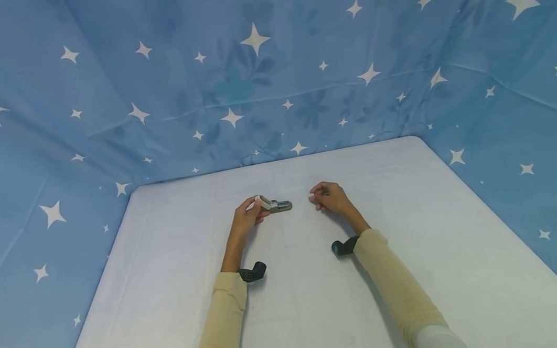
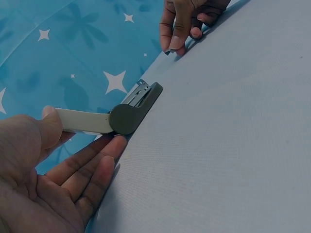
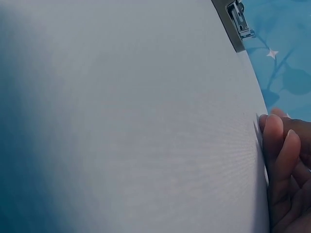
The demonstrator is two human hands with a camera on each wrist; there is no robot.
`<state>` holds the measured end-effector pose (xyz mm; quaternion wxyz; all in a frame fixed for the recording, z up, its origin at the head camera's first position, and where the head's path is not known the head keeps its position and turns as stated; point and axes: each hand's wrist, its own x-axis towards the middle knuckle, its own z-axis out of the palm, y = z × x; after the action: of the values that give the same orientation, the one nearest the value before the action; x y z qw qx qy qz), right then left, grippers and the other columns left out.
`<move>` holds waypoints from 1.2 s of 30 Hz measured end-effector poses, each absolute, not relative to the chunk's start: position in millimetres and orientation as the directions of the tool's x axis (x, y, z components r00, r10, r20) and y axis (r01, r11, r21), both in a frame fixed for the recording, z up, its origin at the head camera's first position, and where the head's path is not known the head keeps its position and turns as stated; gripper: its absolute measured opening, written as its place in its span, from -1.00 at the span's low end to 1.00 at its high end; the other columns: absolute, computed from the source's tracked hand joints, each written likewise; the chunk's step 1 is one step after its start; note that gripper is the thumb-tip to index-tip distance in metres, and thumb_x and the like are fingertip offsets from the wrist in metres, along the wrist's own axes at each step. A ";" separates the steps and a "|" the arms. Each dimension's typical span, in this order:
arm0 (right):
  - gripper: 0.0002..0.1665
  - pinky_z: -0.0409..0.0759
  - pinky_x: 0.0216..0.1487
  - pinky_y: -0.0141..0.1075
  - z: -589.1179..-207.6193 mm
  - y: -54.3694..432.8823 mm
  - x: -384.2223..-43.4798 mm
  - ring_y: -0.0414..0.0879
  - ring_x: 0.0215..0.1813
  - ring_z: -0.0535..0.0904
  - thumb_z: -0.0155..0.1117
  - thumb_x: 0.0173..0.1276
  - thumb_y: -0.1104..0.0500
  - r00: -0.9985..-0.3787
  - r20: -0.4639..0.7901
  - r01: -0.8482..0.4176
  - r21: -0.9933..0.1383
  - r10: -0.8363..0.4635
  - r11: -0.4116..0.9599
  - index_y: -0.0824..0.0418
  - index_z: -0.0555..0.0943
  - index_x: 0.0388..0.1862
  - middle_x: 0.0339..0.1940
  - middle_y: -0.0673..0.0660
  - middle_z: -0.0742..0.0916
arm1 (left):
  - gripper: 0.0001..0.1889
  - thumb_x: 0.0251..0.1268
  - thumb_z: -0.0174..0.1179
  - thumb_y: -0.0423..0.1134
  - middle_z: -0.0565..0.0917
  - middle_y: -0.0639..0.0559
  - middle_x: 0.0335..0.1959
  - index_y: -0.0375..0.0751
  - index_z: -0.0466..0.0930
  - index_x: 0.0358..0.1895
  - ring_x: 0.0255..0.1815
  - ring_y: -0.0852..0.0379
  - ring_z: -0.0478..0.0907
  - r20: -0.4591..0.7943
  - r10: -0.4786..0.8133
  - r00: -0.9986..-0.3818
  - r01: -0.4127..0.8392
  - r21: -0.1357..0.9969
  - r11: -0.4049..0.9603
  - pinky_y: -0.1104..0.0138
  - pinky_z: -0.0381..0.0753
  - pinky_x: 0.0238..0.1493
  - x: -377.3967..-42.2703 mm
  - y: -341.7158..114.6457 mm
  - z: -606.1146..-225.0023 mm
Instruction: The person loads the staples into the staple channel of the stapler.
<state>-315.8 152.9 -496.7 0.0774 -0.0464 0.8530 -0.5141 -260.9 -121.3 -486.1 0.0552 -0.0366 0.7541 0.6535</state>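
Note:
A stapler (image 1: pixel 281 206) lies on the white table with its lid swung up and back. Its dark olive base and metal staple channel (image 2: pixel 138 94) show in the left wrist view. My left hand (image 1: pixel 247 216) holds the raised pale lid (image 2: pixel 85 121) between thumb and fingers, the other fingers spread beside the hinge. To the right of the stapler, apart from it, my right hand (image 1: pixel 329 196) pinches a small grey strip of staples (image 2: pixel 169 51) between thumb and fingertips. Only the end of the stapler base (image 3: pixel 232 29) shows in the right wrist view, where the strip is hidden.
A white cloth covers the table (image 1: pixel 304 299). Blue curtains (image 1: pixel 236 81) with white stars hang along its back and sides. Dark wrist cameras sit on the left (image 1: pixel 253 272) and right (image 1: pixel 344 247) wrists.

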 end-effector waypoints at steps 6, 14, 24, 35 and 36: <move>-0.75 0.59 -0.48 -0.46 -495.1 152.2 -315.1 -0.23 -0.48 0.64 0.29 0.37 0.25 -0.982 -0.083 -0.006 -0.884 -0.169 0.467 0.28 0.61 0.00 -0.20 0.17 0.67 | -0.49 0.52 -0.02 0.00 0.67 -0.28 0.09 -0.18 0.35 0.39 0.09 -0.10 0.67 -0.131 0.023 -0.991 -0.126 0.982 0.141 0.33 0.67 0.01 -262.7 -121.7 -487.7; -0.70 0.59 -0.46 -0.46 -493.4 151.7 -312.4 -0.27 -0.49 0.62 0.34 0.34 0.22 -0.982 -0.082 -0.012 -0.872 -0.171 0.489 0.33 0.63 0.01 -0.23 0.17 0.70 | -0.50 0.51 0.01 0.00 0.66 -0.28 0.11 -0.16 0.37 0.37 0.09 -0.10 0.67 -0.143 0.027 -0.989 -0.138 0.981 0.135 0.28 0.66 0.05 -262.3 -121.4 -486.9; -0.71 0.62 -0.44 -0.45 -490.8 149.1 -311.3 -0.25 -0.48 0.64 0.34 0.34 0.23 -0.982 -0.092 0.003 -0.880 -0.164 0.474 0.33 0.62 0.00 -0.24 0.19 0.71 | -0.51 0.51 0.03 -0.02 0.67 -0.29 0.09 -0.17 0.38 0.36 0.08 -0.10 0.67 -0.142 0.021 -0.990 -0.138 0.980 0.141 0.28 0.66 0.05 -261.7 -121.6 -485.5; -0.75 0.64 -0.39 -0.40 -487.9 134.7 -310.3 -0.18 -0.43 0.69 0.28 0.38 0.26 -0.972 -0.015 -0.095 -0.890 -0.237 0.447 0.36 0.62 -0.02 -0.23 0.29 0.74 | -0.55 0.52 0.02 -0.04 0.70 -0.25 0.04 -0.15 0.42 0.33 0.05 -0.05 0.69 -0.159 0.012 -0.987 -0.155 0.976 0.149 0.31 0.66 0.02 -262.7 -121.8 -484.8; -0.76 0.64 -0.39 -0.40 -488.0 133.3 -310.3 -0.18 -0.42 0.68 0.27 0.39 0.26 -0.971 -0.007 -0.106 -0.884 -0.241 0.454 0.36 0.63 -0.03 -0.23 0.28 0.74 | -0.56 0.52 0.02 -0.05 0.70 -0.25 0.03 -0.16 0.42 0.33 0.05 -0.04 0.70 -0.159 0.011 -0.987 -0.156 0.976 0.149 0.32 0.66 0.01 -262.6 -121.6 -484.5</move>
<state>-310.3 133.3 -488.0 0.0656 -0.1021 0.8502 -0.5123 -262.6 -121.6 -484.5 0.0643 -0.0480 0.7551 0.6506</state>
